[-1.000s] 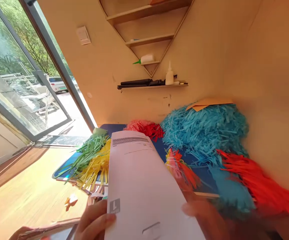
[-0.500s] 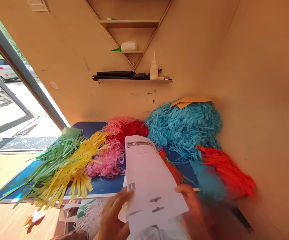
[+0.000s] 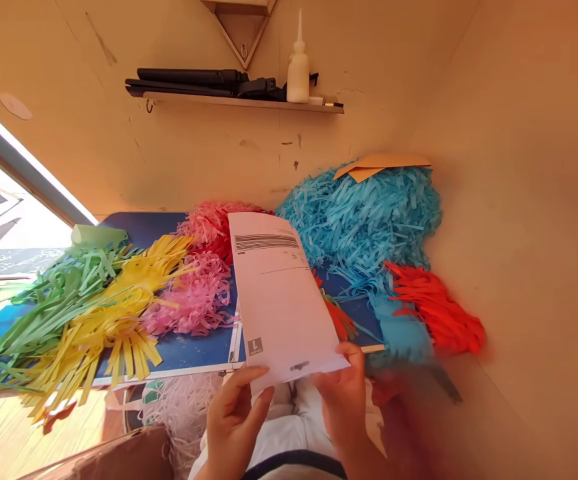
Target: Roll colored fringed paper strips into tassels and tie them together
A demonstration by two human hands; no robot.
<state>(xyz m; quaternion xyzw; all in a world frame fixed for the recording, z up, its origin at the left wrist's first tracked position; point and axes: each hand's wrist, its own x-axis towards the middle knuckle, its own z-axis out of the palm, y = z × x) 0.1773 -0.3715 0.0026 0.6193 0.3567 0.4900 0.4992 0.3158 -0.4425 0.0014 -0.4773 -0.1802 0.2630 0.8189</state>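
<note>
A white printed packaging sheet (image 3: 289, 293) with a hang hole near its lower edge is held up in front of me, its far end slightly curled. My left hand (image 3: 241, 407) pinches its lower left corner between thumb and fingers. At the lower right corner, my right hand (image 3: 341, 387) grips it with the thumb on top and fingers beneath. Dark lines of print cross the far end, and a small grey square sits at lower left. Behind the sheet lie pink fringed paper (image 3: 196, 293) and red fringed paper, partly hidden by it.
The blue folding table (image 3: 183, 350) carries green (image 3: 63, 287) and yellow (image 3: 129, 293) paper fringes on the left. A large blue fringe heap (image 3: 363, 220) and red strips (image 3: 439, 307) lie at right. Above, a wall shelf (image 3: 249, 103) holds a squeeze bottle (image 3: 298, 77) and black folded gear.
The view has tilted down and shifted right. The sheet's two hang-hole edges, seen apart before, now show as one edge. Both hands keep hold of the sheet.
</note>
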